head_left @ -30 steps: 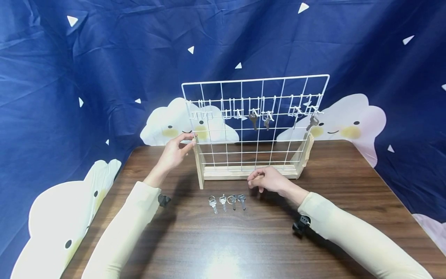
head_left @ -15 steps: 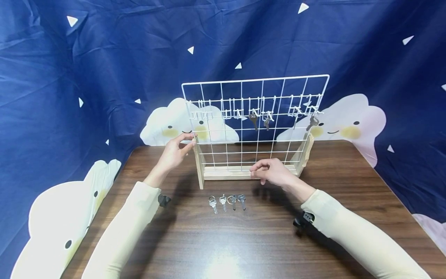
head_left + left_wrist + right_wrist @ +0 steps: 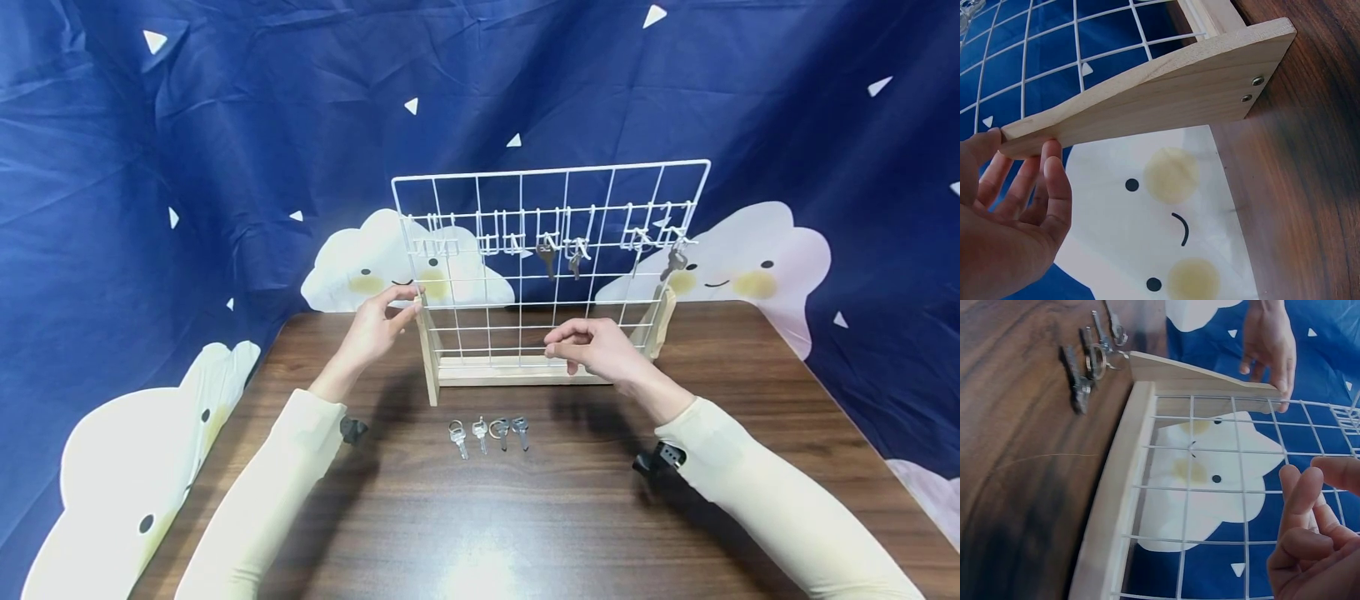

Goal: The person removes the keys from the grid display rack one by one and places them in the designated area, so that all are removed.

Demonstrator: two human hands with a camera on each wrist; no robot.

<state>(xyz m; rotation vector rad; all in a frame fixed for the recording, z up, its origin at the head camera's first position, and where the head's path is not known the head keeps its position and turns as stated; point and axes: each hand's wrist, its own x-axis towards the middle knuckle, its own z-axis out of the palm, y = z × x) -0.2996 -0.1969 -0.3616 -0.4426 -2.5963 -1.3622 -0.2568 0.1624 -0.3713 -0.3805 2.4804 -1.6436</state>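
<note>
A white wire grid rack (image 3: 532, 173) on a wooden base stands on the table. My left hand (image 3: 375, 327) holds the upper tip of its left wooden side piece (image 3: 1147, 94), thumb on one side and fingers on the other. My right hand (image 3: 603, 350) is raised in front of the grid's lower right part, fingers loosely bent; the right wrist view shows nothing between thumb and fingertips. Several keys hang from white hooks on the grid, including a brown key (image 3: 547, 260) near the middle and another key (image 3: 676, 262) at the far right.
Several loose keys lie in a row on the table before the rack, a key with a ring (image 3: 458, 439) leftmost and a dark-headed key (image 3: 521, 433) rightmost. Behind the brown wooden table (image 3: 420, 517) hangs a blue cloth (image 3: 300, 108) with printed clouds.
My right hand has risen from near the tabletop by the rack's base, shifting slightly right, to in front of the grid. The left hand stays on the side piece; the keys have not moved.
</note>
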